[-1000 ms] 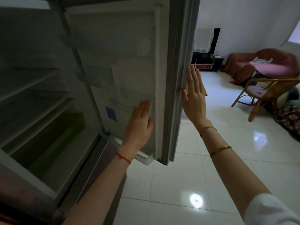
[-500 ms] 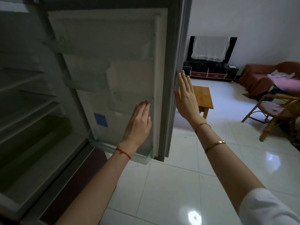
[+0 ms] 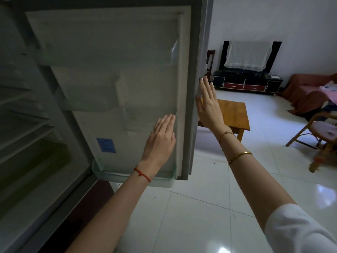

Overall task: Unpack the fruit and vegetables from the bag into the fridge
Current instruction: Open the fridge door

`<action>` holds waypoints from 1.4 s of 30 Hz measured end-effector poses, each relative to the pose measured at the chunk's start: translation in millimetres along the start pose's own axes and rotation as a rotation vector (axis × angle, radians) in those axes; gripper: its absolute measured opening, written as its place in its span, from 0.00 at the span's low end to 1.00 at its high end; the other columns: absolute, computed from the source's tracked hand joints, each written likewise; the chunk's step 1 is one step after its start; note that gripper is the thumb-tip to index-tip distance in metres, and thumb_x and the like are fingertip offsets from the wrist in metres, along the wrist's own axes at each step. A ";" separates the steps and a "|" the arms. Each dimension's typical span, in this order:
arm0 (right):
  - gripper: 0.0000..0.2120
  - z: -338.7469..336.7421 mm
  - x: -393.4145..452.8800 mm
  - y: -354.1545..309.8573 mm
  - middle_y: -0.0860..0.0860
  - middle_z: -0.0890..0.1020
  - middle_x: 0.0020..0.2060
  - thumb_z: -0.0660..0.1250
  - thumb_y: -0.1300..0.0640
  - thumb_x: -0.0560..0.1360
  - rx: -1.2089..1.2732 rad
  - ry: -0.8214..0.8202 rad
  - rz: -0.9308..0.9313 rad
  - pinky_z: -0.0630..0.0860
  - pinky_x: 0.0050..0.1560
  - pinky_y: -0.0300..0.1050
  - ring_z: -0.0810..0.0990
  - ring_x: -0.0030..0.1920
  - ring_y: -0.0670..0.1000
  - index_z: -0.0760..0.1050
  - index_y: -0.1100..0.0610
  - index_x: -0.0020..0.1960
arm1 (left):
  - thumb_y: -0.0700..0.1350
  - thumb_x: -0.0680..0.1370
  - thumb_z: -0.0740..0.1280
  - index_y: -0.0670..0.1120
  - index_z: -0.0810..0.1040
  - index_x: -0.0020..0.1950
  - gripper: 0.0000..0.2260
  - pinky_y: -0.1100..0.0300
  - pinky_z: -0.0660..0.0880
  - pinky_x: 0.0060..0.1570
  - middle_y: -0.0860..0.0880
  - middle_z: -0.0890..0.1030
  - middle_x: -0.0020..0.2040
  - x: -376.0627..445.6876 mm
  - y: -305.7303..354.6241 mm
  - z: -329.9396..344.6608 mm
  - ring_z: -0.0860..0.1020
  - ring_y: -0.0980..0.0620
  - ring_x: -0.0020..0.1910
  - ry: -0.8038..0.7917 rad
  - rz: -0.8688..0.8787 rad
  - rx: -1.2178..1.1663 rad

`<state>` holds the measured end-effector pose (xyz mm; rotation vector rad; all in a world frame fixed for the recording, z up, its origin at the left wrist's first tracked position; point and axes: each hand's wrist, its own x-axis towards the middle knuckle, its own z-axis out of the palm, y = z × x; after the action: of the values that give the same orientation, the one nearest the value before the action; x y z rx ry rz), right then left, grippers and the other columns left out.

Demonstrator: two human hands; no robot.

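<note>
Both hands lie flat and released on the fridge door (image 3: pixel 113 84): the left hand (image 3: pixel 160 141) on its inner liner, the right hand (image 3: pixel 207 105) at two o'clock on the outer edge. The door stands upright. The fridge (image 3: pixel 27 143) shelves at nine o'clock look bare. The bag and produce are out of view.

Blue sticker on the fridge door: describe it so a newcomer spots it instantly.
Start at the open fridge door, its pale inner liner facing the camera. Look low on the liner, above the bottom door bin and beside the left hand. The blue sticker is the only coloured patch there.
</note>
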<state>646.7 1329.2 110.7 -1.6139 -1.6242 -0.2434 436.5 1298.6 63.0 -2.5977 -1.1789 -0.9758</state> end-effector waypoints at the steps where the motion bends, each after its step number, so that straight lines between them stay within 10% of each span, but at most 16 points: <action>1: 0.27 3.3 8.1 7.2 0.50 0.48 0.80 0.51 0.53 0.84 0.010 -0.007 -0.001 0.46 0.79 0.52 0.42 0.79 0.52 0.46 0.55 0.80 | 0.41 0.81 0.56 0.39 0.59 0.77 0.24 0.56 0.50 0.77 0.43 0.63 0.77 7.0 -0.3 6.2 0.61 0.48 0.77 0.007 0.000 0.008; 42: 0.25 150.1 273.4 137.6 0.55 0.57 0.78 0.53 0.62 0.82 0.429 -0.266 -0.277 0.50 0.79 0.50 0.53 0.79 0.52 0.54 0.59 0.79 | 0.44 0.83 0.53 0.42 0.53 0.79 0.24 0.54 0.47 0.78 0.45 0.56 0.79 209.1 -32.8 145.8 0.52 0.50 0.79 -0.010 -0.404 0.252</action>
<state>752.2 1652.4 135.8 -1.1296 -1.9451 0.1804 588.7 1505.5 70.5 -2.2178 -1.7477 -0.8080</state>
